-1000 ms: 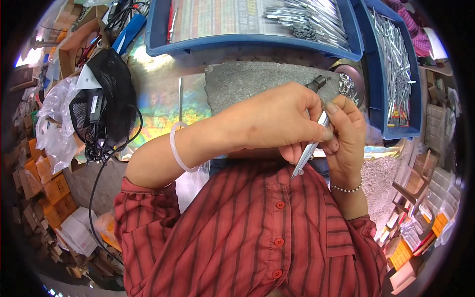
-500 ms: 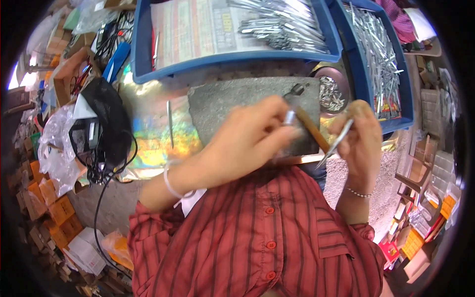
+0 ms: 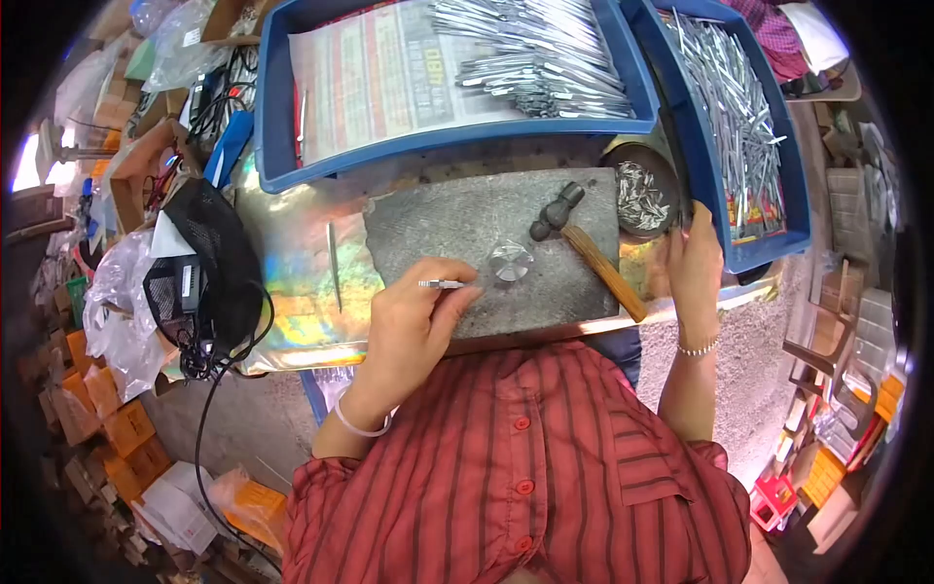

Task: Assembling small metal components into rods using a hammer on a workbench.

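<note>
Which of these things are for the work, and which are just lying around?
Seem part of the work:
small silver piece in the left grip
hammer
grey slab
tiny metal bits near the right grip
slim metal pieces in the blue tray

Probably just lying around:
black mesh bundle
clear plastic bag
orange boxes

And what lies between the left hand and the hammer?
In the head view, a shiny disc on the grey slab lies between the left hand and hammer.
</note>
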A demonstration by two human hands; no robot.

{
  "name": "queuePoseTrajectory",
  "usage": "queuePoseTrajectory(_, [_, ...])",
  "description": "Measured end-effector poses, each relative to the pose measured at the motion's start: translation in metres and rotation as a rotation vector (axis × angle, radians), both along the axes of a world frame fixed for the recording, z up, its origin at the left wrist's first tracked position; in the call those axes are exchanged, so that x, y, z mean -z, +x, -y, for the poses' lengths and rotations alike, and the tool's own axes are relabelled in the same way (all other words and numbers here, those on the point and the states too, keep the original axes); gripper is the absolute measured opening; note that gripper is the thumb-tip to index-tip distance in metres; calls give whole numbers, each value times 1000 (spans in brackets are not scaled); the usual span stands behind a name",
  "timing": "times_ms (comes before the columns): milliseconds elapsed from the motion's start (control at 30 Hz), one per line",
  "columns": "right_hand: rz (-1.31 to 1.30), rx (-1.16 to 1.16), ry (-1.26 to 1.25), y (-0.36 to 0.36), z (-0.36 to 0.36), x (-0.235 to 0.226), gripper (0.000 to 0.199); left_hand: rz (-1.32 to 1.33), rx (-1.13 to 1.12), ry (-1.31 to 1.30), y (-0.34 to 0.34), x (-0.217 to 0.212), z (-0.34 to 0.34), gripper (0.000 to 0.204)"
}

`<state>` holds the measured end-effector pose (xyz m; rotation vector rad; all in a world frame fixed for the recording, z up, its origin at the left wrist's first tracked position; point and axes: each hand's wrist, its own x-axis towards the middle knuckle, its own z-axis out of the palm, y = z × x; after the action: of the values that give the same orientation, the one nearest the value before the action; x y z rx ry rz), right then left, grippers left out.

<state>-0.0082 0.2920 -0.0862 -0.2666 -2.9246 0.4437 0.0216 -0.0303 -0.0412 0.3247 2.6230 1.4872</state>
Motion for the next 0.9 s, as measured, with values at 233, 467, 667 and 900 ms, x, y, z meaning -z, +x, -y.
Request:
queuePoseTrajectory(233, [145,-159,-445,27,60,-60,29,340,-112,517,-6,0,-10,9])
queuePoseTrajectory(467, [57,-426,-181,27,76,-50,36,261,-16,396,-20,9,-19,9])
queuePoseTrajectory(667, [63,-439,-176,25,78,-50,34,125,6,334,-21,11,-21,7])
queuePoseTrajectory(900, [83,-417,-128,25,80,-53,31,41,40,262,-21,11,-21,6])
